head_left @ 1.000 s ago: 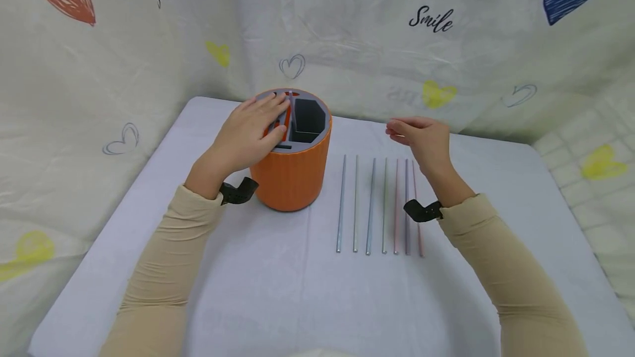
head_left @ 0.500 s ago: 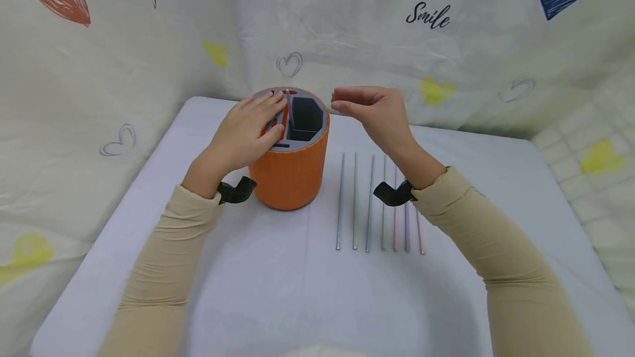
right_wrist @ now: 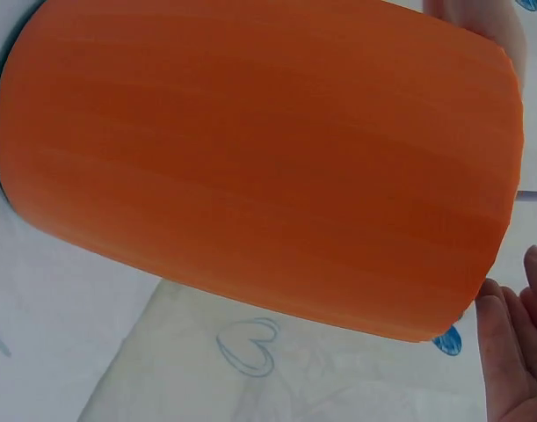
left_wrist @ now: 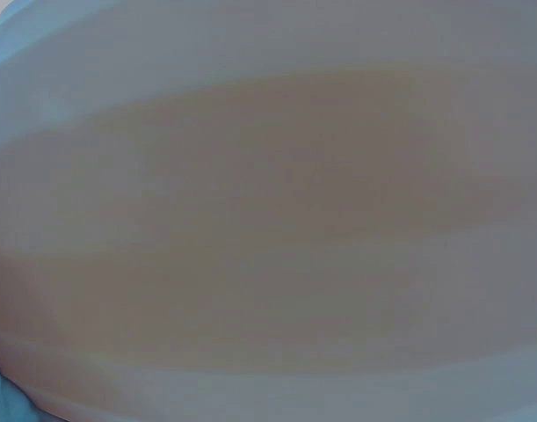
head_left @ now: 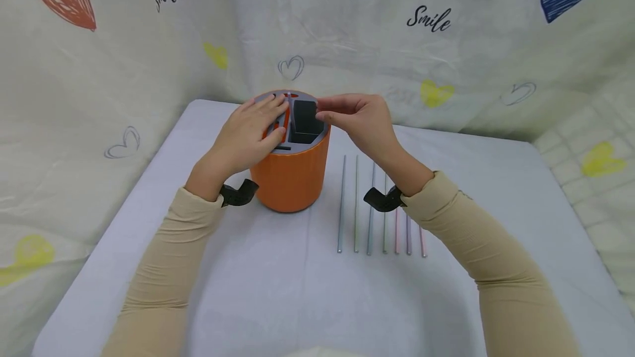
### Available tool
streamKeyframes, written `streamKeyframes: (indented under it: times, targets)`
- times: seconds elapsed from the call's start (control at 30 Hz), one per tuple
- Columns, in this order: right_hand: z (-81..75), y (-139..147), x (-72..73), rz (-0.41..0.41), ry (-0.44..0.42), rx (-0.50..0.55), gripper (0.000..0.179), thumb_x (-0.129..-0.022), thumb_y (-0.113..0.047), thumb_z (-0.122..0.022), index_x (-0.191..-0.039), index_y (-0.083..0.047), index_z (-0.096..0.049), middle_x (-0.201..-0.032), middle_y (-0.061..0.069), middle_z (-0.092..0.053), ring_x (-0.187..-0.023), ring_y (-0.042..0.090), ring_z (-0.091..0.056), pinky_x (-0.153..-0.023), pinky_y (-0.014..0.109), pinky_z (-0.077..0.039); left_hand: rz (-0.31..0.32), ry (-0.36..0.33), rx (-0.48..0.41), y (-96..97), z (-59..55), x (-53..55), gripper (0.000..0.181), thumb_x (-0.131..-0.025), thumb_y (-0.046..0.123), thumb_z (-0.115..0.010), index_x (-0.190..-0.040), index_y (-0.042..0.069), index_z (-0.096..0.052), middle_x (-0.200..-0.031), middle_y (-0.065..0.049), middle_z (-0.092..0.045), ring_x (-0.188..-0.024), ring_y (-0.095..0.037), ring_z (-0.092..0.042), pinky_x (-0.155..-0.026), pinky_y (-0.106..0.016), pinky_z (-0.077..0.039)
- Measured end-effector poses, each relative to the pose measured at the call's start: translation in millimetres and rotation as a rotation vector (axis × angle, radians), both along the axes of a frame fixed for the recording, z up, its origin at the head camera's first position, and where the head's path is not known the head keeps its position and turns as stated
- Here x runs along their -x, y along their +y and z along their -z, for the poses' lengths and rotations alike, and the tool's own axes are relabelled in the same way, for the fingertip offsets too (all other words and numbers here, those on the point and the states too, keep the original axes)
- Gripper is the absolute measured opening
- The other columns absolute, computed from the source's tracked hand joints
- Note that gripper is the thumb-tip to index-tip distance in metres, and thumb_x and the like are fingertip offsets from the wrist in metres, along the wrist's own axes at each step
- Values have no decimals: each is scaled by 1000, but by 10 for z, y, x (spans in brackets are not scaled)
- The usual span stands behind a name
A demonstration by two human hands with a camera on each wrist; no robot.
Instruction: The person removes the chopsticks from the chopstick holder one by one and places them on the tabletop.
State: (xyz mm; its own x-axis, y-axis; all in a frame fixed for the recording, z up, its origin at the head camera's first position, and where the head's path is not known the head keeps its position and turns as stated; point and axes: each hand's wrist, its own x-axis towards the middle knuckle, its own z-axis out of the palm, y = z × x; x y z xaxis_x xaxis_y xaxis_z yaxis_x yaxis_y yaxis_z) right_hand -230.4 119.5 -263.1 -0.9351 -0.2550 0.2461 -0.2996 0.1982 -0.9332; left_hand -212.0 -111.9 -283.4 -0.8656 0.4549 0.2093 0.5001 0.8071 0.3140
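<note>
An orange cylindrical desk organizer (head_left: 290, 183) with a grey divided top stands upright on the table. My left hand (head_left: 248, 125) lies flat over the left part of that top, fingers spread. At the organizer's right rim is my right hand (head_left: 359, 123), its fingers extended towards the large dark compartment. In the right wrist view the fingertips of the right hand (right_wrist: 514, 343) overlap the rim's edge, thumb apart, with nothing seen between them. A thin purplish stick (right_wrist: 533, 195) protrudes from the organizer's top. The left wrist view holds only a dim, blurred close surface.
Several thin sticks in blue, green, pink and purple, such as the leftmost blue stick (head_left: 342, 203), lie side by side right of the organizer. My right forearm passes over some of them. A printed cloth backdrop (head_left: 347, 43) hangs behind the white table (head_left: 278, 285).
My right hand has moved left from above the sticks to the organizer's right rim. The left hand stays in place on the organizer's top.
</note>
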Motion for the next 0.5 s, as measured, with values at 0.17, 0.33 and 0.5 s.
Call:
streamKeyframes:
  times: [0.17,0.33,0.5]
  targets:
    - [-32,-11,-27,11,56,-59,29,-75,-20,-77,-102,-7,-73,-98,5,-72,-93,11,-66,-82,26,-55,-3,4,-6,7,-7,-6,52,-96,33,-36,-143,9,-36,-151,-4,-29,-142,-21,-20,-119,-36,-9]
    - [-107,-80,-99,-13,65,-114,30,-76,-19,-76,-103,-7,-73,-100,6,-72,-93,9,-66,-81,24,-55,0,15,-11,13,-18,-2,52,-96,33,-37,-143,9,-37,-151,-5,-30,-142,-22,-21,-119,-36,-10]
    - [-255,-186,-228,-31,48,-120,30,-78,-12,-73,-106,-2,-70,-105,11,-70,-98,13,-66,-83,24,-54,-3,13,-11,24,-22,-2,52,-96,33,-37,-143,9,-37,-151,-4,-30,-142,-22,-21,-118,-37,-10]
